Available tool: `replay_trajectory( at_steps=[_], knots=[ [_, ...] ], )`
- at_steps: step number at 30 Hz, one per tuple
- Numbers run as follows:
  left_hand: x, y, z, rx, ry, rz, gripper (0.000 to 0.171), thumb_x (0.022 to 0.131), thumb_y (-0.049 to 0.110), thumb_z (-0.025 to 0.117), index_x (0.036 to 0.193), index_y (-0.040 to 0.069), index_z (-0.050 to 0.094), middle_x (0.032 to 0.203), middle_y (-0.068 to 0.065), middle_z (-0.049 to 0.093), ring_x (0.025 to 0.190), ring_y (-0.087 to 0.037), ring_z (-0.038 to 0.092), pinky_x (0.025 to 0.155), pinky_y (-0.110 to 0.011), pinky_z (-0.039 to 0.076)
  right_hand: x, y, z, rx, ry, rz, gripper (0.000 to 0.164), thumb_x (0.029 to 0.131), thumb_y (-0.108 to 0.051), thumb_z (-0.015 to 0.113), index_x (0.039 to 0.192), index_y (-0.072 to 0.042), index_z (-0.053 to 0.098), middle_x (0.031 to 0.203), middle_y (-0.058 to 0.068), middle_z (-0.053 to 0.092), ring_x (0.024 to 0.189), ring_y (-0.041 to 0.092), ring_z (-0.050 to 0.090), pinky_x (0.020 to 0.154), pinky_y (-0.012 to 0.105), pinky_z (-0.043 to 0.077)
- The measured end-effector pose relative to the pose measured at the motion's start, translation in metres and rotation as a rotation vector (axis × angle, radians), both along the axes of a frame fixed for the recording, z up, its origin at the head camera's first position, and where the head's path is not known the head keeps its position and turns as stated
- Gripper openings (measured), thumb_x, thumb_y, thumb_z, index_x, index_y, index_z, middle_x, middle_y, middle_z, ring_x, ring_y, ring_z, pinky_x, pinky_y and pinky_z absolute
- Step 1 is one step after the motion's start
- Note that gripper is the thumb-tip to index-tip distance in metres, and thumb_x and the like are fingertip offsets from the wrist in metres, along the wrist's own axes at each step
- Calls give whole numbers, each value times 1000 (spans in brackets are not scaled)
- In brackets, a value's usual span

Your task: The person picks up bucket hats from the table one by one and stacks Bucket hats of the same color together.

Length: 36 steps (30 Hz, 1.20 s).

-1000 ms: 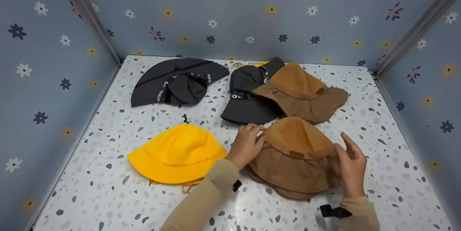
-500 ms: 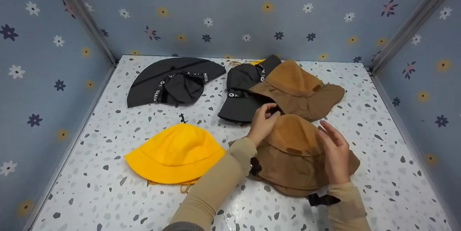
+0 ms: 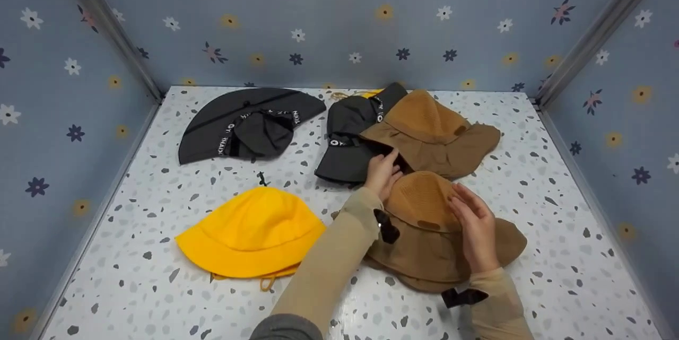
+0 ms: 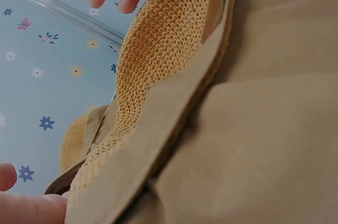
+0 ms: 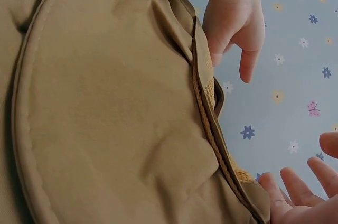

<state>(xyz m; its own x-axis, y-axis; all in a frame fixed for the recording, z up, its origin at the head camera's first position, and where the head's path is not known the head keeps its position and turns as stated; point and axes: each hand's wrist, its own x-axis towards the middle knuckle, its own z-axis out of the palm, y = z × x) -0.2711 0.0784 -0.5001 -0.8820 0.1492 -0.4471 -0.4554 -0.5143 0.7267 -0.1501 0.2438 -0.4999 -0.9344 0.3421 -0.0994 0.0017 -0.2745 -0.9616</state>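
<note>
A brown bucket hat (image 3: 424, 255) with a tan woven crown lies nearest me on the tabletop. Against the upper left of its crown rests my left hand (image 3: 383, 174), its fingertips partly hidden behind the hat. My right hand (image 3: 476, 231) touches the crown's right side with its fingers extended. Up close in the left wrist view, the woven crown (image 4: 163, 34) bulges above the plain brim. Fingers of both hands flank the hat in the right wrist view, where the brown brim (image 5: 111, 92) fills the left side.
Another brown hat (image 3: 440, 154) overlaps a dark grey hat (image 3: 347, 159) behind. A bit of yellow (image 3: 373, 93) peeks out at the back. To the left are a yellow hat (image 3: 254, 228) and a wide-brimmed dark grey hat (image 3: 260, 133). Flower-patterned walls (image 3: 345, 22) enclose the speckled table (image 3: 159, 297).
My left hand has gone from the near hat's left side to the upper left of its crown. The right hand has moved left from the brim onto the crown's side.
</note>
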Motion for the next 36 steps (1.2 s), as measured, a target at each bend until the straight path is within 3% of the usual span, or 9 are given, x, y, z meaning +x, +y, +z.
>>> replay_trajectory(
  at_steps=[11,20,22,25,27,29,31,33,36],
  knots=[
    [-9,2,-2,-39,-20,-18,72,102,25,56,157,0,17,163,-18,22,144,-35,37,116,-47,37,-1,-2,-8,19,6,22,44,99,-1,54,140,12,45,121,-2,69,113,11,65,99,26,52],
    [-11,10,-2,-123,-15,-34,65,101,27,59,154,2,30,156,-16,38,134,-30,49,112,-45,43,-1,3,-9,15,-10,16,44,100,-2,52,141,12,44,119,-2,69,112,12,65,100,26,51],
    [-10,13,-2,-138,-23,-23,63,100,28,60,151,1,35,149,-15,46,124,-26,55,109,-41,46,0,4,-9,14,-14,12,43,100,-1,52,141,13,44,118,-2,69,112,13,66,99,25,52],
    [-9,17,-4,-141,-21,-1,52,97,32,64,137,2,48,124,-12,57,103,-20,59,99,-36,51,0,6,-11,6,-17,8,43,101,0,51,141,13,43,116,-2,70,112,14,66,98,24,52],
    [-9,19,-5,-130,-13,22,46,96,34,66,126,3,52,108,-7,56,89,-17,56,90,-33,52,0,6,-12,3,-16,10,44,101,0,51,141,13,43,116,-1,70,112,14,66,98,24,52],
    [-9,19,-7,-114,-11,39,48,94,34,68,126,3,51,99,-6,51,80,-16,51,81,-31,51,1,7,-13,0,-14,9,43,100,0,51,141,14,43,114,-2,69,110,13,66,98,25,52],
    [-9,18,-8,-97,-28,56,61,93,34,69,139,3,43,103,-5,48,76,-14,48,76,-27,49,1,7,-13,-8,-7,9,42,100,1,51,140,14,44,113,-1,69,108,12,67,97,24,53],
    [-9,16,-9,-82,-55,59,80,93,36,69,153,3,26,109,-7,46,73,-12,46,73,-25,46,1,8,-14,-13,6,9,41,100,1,52,138,14,46,111,-1,69,106,12,67,96,23,53],
    [-9,12,-12,-67,-109,55,98,93,41,68,159,8,4,121,-10,43,70,-12,43,70,-23,44,2,9,-15,-27,14,11,38,99,1,53,136,14,49,111,0,70,105,13,68,95,23,53]
  ],
)
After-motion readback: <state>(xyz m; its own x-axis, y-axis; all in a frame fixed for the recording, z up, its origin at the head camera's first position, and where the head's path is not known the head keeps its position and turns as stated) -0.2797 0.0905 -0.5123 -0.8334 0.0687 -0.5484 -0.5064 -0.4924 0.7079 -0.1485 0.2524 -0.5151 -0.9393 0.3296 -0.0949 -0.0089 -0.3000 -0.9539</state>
